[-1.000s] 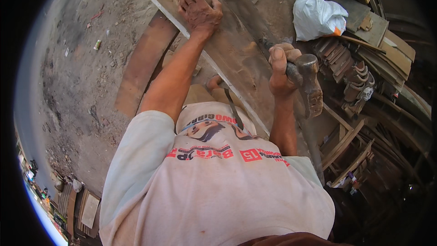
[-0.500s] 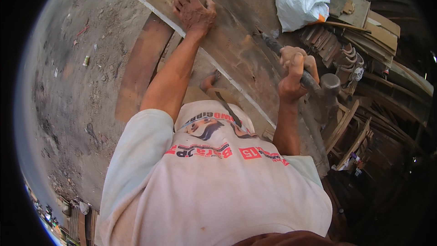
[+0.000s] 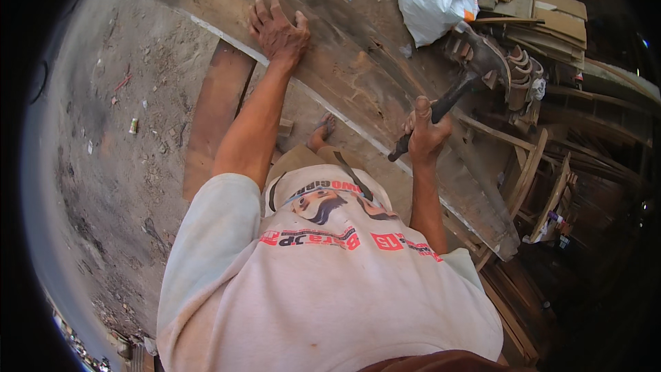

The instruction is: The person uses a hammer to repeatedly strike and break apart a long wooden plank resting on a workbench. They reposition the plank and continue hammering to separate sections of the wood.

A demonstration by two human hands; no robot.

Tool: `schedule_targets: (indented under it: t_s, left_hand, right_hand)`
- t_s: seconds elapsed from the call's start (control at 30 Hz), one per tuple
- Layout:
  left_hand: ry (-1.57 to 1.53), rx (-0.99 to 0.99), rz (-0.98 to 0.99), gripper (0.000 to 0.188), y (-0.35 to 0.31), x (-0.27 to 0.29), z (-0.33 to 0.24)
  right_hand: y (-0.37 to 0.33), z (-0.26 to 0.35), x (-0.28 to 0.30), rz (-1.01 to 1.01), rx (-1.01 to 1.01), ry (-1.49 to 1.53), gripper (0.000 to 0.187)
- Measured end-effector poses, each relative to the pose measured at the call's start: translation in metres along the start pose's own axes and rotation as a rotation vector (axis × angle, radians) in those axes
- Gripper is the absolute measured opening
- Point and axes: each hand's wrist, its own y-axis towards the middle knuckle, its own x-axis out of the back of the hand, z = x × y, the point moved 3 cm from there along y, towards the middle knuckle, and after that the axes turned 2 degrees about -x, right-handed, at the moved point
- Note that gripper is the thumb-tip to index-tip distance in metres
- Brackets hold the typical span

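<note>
My left hand [image 3: 281, 36] lies on the long wooden plank [image 3: 330, 72], near its pale edge, with the fingers spread. Closed around the black handle of a claw hammer [image 3: 458, 91] is my right hand [image 3: 428, 134]. The handle's end sticks out at the lower left of my fist, while the metal head points up and to the right. That head is raised in front of the stacked curved pieces, apart from the plank as far as I can tell.
A reddish-brown board [image 3: 220, 96] lies under the plank on the left. At the far right, a white sack [image 3: 437, 8] sits beside stacked flat boards [image 3: 561, 24] and curved pieces [image 3: 527, 72]. Wooden frames [image 3: 529, 172] stand at the right. My bare foot [image 3: 321, 131] is beside the plank.
The hammer has swung round in my right hand: its head was at the lower right and now points to the upper right. My left hand stays on the plank.
</note>
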Motion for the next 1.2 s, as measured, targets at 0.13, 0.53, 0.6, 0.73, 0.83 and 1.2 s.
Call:
schedule_targets:
  t_s: [0.13, 0.53, 0.6, 0.73, 0.83, 1.2]
  left_hand:
    - [-0.012, -0.039, 0.009, 0.068, 0.000, -0.001, 0.002]
    - [-0.004, -0.081, -0.014, 0.064, -0.007, -0.002, 0.011]
    - [-0.014, -0.081, -0.021, 0.063, -0.004, -0.003, 0.009]
    - [-0.026, -0.100, -0.006, 0.062, -0.016, -0.003, 0.007]
    - [-0.029, -0.096, -0.057, 0.060, 0.000, -0.004, 0.003]
    - [-0.042, -0.078, -0.022, 0.055, -0.013, -0.004, 0.009]
  right_hand:
    - [-0.017, -0.020, 0.002, 0.105, -0.134, -0.403, 0.039]
    - [-0.026, 0.045, 0.012, -0.113, 0.295, -0.090, 0.025]
    - [-0.023, 0.018, 0.004, -0.095, 0.276, -0.475, 0.027]
    - [-0.022, -0.048, -0.009, 0.106, -0.019, -0.599, 0.028]
    - [-0.031, -0.023, -0.004, 0.025, 0.043, -0.478, 0.030]
    - [-0.006, -0.045, -0.010, 0.195, 0.086, -0.952, 0.025]
